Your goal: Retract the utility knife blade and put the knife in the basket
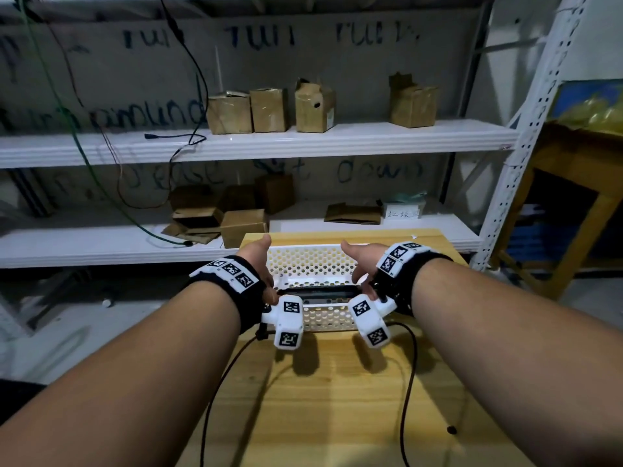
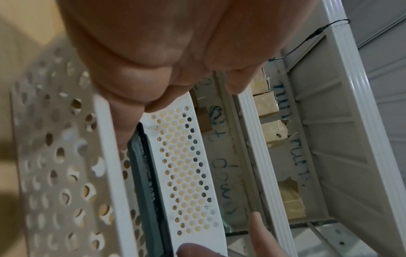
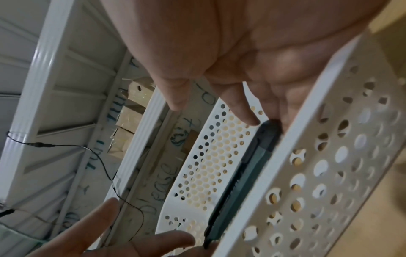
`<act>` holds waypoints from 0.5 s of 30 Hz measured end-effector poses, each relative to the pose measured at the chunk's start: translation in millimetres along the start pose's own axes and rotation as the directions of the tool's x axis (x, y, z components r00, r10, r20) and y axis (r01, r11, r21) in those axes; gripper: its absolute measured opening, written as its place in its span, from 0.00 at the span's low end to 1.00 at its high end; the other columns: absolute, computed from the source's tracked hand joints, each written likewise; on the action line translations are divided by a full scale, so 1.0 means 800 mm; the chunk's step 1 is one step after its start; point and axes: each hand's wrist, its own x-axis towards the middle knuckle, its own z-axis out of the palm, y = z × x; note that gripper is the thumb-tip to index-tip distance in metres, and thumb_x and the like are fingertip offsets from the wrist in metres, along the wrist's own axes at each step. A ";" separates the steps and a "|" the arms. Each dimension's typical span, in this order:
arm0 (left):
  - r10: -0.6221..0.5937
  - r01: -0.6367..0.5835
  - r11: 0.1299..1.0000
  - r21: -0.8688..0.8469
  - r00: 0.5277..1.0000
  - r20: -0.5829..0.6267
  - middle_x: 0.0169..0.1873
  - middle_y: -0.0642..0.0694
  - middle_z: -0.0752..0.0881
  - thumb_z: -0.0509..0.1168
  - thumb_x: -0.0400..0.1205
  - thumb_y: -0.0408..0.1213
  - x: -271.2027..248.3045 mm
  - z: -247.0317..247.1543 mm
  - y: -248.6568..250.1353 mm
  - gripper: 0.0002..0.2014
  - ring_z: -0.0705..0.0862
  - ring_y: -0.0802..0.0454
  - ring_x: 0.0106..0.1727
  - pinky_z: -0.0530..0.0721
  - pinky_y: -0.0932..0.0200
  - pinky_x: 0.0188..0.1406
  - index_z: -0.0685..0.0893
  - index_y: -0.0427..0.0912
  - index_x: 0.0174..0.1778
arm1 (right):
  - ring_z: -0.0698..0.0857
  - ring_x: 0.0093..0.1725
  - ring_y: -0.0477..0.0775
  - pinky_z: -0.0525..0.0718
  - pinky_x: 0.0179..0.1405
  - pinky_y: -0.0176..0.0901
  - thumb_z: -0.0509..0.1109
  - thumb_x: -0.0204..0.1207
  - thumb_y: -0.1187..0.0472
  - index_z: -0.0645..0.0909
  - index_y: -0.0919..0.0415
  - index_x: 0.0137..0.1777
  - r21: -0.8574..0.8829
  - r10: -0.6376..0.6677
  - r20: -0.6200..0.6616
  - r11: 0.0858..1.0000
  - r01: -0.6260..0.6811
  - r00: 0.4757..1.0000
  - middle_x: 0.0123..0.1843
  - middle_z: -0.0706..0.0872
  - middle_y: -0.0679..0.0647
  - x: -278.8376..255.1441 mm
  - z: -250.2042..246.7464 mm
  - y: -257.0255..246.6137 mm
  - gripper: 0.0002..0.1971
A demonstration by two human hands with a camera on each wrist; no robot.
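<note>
The utility knife, dark green and black, lies level along the inside of the white perforated basket's near wall, just below its rim. My left hand holds its left end with curled fingers, thumb lifted away. My right hand holds the other end, its fingertips on the knife, thumb also raised. The left wrist view shows the knife's toothed slider track. No blade shows past either end. Whether the knife touches the basket floor is hidden.
The basket stands on a wooden table with black cables trailing over it. Behind stands a white metal rack holding cardboard boxes. A wooden stand is at the right.
</note>
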 end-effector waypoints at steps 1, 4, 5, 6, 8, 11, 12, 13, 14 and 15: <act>0.001 -0.001 1.000 -0.001 1.000 -0.003 0.90 0.32 0.50 0.54 0.79 0.74 -0.001 0.001 0.000 0.55 0.53 0.29 0.89 0.55 0.29 0.84 0.45 0.36 0.89 | 0.81 0.23 0.55 0.74 0.30 0.48 0.52 0.82 0.29 0.82 0.69 0.65 -0.020 -0.005 0.002 1.000 0.005 1.000 0.14 0.81 0.52 0.004 0.000 -0.001 0.41; -0.009 0.009 0.999 0.035 1.000 -0.009 0.89 0.30 0.54 0.52 0.77 0.76 -0.002 0.001 0.001 0.57 0.56 0.31 0.88 0.57 0.32 0.85 0.47 0.31 0.88 | 0.80 0.32 0.57 0.75 0.36 0.51 0.51 0.82 0.28 0.81 0.68 0.71 -0.028 0.008 -0.009 1.000 -0.008 1.000 0.26 0.85 0.55 0.010 -0.002 -0.004 0.42; -0.004 0.004 1.000 0.027 1.000 0.002 0.89 0.29 0.54 0.53 0.77 0.76 -0.001 0.000 0.001 0.57 0.57 0.29 0.88 0.58 0.31 0.85 0.48 0.30 0.87 | 0.81 0.35 0.58 0.77 0.39 0.51 0.51 0.82 0.29 0.80 0.67 0.73 -0.022 0.004 -0.011 1.000 -0.005 1.000 0.34 0.86 0.58 0.012 -0.002 -0.004 0.42; 0.003 -0.003 1.000 0.015 1.000 0.004 0.89 0.29 0.54 0.53 0.77 0.75 -0.001 -0.001 0.001 0.57 0.57 0.27 0.87 0.58 0.31 0.84 0.48 0.29 0.87 | 0.84 0.38 0.59 0.81 0.44 0.52 0.51 0.83 0.30 0.78 0.66 0.75 -0.010 -0.008 -0.007 1.000 0.008 1.000 0.43 0.88 0.60 0.010 -0.001 -0.004 0.40; 0.009 -0.009 1.000 -0.023 1.000 0.019 0.89 0.29 0.52 0.55 0.79 0.73 -0.007 0.000 0.000 0.57 0.56 0.25 0.87 0.59 0.29 0.83 0.47 0.28 0.86 | 0.89 0.40 0.61 0.87 0.51 0.54 0.55 0.83 0.31 0.80 0.68 0.71 0.070 -0.014 -0.006 0.997 0.014 1.000 0.55 0.89 0.62 0.015 -0.001 0.001 0.39; 0.040 -0.033 0.991 -0.133 0.998 0.049 0.90 0.32 0.50 0.57 0.81 0.69 -0.020 0.004 -0.005 0.53 0.55 0.24 0.87 0.60 0.25 0.81 0.46 0.31 0.88 | 0.94 0.41 0.64 0.90 0.57 0.59 0.65 0.77 0.31 0.84 0.71 0.57 0.244 -0.016 -0.035 0.969 0.024 0.999 0.52 0.92 0.65 0.022 0.001 0.010 0.38; 0.053 -0.043 0.984 -0.170 0.997 0.056 0.90 0.33 0.49 0.58 0.82 0.68 -0.026 0.005 -0.006 0.52 0.54 0.23 0.87 0.60 0.24 0.81 0.46 0.32 0.88 | 0.94 0.44 0.67 0.90 0.60 0.62 0.67 0.76 0.32 0.85 0.71 0.54 0.301 -0.028 -0.043 0.953 0.040 0.999 0.50 0.92 0.66 0.021 0.001 0.011 0.35; 0.067 -0.052 0.980 -0.191 0.995 0.076 0.90 0.33 0.48 0.59 0.82 0.67 -0.027 0.003 -0.006 0.52 0.53 0.22 0.87 0.59 0.23 0.81 0.45 0.33 0.88 | 0.94 0.46 0.68 0.89 0.62 0.64 0.69 0.76 0.34 0.85 0.71 0.52 0.349 -0.043 -0.051 0.935 0.058 0.998 0.49 0.91 0.67 0.020 0.000 0.012 0.34; 0.062 -0.041 0.981 -0.187 0.992 0.107 0.90 0.31 0.48 0.59 0.82 0.68 -0.036 0.003 -0.008 0.53 0.53 0.20 0.86 0.58 0.23 0.81 0.44 0.32 0.88 | 0.93 0.46 0.68 0.89 0.62 0.64 0.70 0.77 0.36 0.84 0.72 0.51 0.390 -0.052 -0.071 0.918 0.076 0.996 0.49 0.91 0.67 0.015 0.000 0.014 0.32; 0.064 -0.038 0.981 -0.192 0.989 0.133 0.89 0.28 0.49 0.59 0.81 0.69 -0.043 0.002 -0.008 0.54 0.54 0.19 0.85 0.58 0.25 0.82 0.45 0.31 0.88 | 0.93 0.46 0.69 0.89 0.61 0.64 0.71 0.77 0.38 0.84 0.73 0.51 0.423 -0.066 -0.092 0.901 0.099 0.994 0.49 0.90 0.68 0.009 -0.003 0.013 0.31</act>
